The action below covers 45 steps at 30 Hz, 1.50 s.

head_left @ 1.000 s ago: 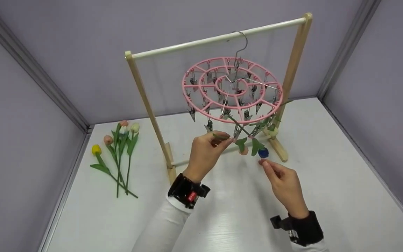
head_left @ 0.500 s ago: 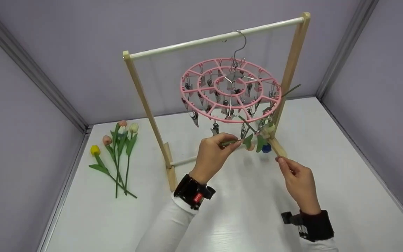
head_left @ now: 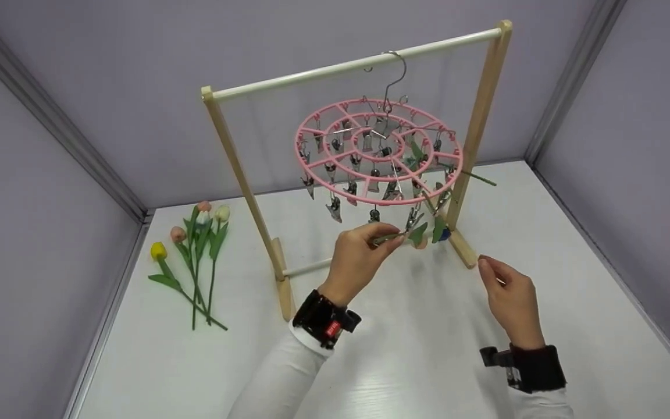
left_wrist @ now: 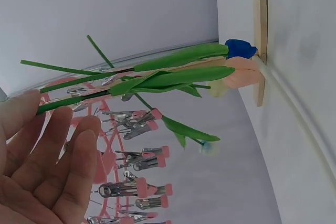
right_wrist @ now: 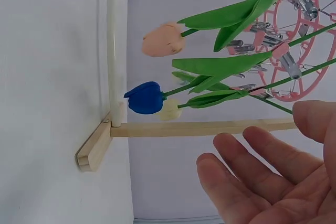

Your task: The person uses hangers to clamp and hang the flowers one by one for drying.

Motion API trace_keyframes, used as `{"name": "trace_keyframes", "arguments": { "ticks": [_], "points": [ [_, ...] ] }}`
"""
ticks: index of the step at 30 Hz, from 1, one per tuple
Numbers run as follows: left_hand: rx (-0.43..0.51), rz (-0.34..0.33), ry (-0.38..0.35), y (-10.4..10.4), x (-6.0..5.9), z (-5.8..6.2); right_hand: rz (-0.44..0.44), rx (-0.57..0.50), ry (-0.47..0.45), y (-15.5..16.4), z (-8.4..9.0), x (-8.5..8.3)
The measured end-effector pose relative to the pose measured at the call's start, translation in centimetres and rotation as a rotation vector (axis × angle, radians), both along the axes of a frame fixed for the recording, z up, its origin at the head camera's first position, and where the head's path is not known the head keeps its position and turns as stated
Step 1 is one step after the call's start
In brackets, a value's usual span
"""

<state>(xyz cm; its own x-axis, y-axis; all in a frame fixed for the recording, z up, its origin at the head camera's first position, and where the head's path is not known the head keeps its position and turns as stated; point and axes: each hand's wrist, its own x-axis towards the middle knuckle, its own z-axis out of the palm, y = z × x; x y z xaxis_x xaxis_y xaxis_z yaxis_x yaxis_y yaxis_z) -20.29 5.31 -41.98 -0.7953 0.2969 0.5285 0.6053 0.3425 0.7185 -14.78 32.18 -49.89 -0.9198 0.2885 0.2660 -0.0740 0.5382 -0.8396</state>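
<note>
My left hand [head_left: 358,259] pinches the green stem of a peach tulip [right_wrist: 161,40] between thumb and fingers, as the left wrist view shows. That tulip hangs head down in a clip of the round pink clip hanger [head_left: 378,202]. Beside it a blue tulip [right_wrist: 145,98] hangs from another clip, and a pale yellow tulip [right_wrist: 169,110] is partly hidden behind. Farther back a pale bluish tulip [left_wrist: 208,147] hangs too. My right hand [head_left: 512,302] is off to the right, its fingers relaxed and holding nothing.
The hanger hooks over the white rod [head_left: 312,73] of a wooden stand [head_left: 480,122]. Several artificial tulips lie at the left of the white table [head_left: 137,361], among them a yellow tulip [head_left: 159,251] and a white tulip [head_left: 222,213]. Grey-purple walls enclose the table.
My right hand has moved rightward, away from the blue tulip. The hanger has turned, carrying the hung tulips round to the right. My left hand has shifted slightly right, still pinching the stem.
</note>
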Motion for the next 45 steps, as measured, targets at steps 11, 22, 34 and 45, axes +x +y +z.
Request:
{"name": "trace_keyframes", "arguments": {
  "ticks": [11, 22, 34, 45],
  "points": [
    [-0.005, -0.009, -0.011, -0.7, 0.5, -0.7, -0.004, 0.009, 0.011, 1.1, -0.6, -0.3],
    [-0.094, 0.122, -0.049, -8.5, 2.5, -6.5, -0.002, 0.034, -0.028, 1.9, -1.1, 0.1],
    [-0.201, 0.605, -0.363, -24.3, 0.5, -13.2, 0.024, 0.07, -0.086, 2.4, -2.3, 0.7],
    [-0.364, 0.747, -0.502, -31.9, 0.1, -14.5, 0.089, 0.074, -0.092, -0.3, -2.9, 1.3]
  ]
}}
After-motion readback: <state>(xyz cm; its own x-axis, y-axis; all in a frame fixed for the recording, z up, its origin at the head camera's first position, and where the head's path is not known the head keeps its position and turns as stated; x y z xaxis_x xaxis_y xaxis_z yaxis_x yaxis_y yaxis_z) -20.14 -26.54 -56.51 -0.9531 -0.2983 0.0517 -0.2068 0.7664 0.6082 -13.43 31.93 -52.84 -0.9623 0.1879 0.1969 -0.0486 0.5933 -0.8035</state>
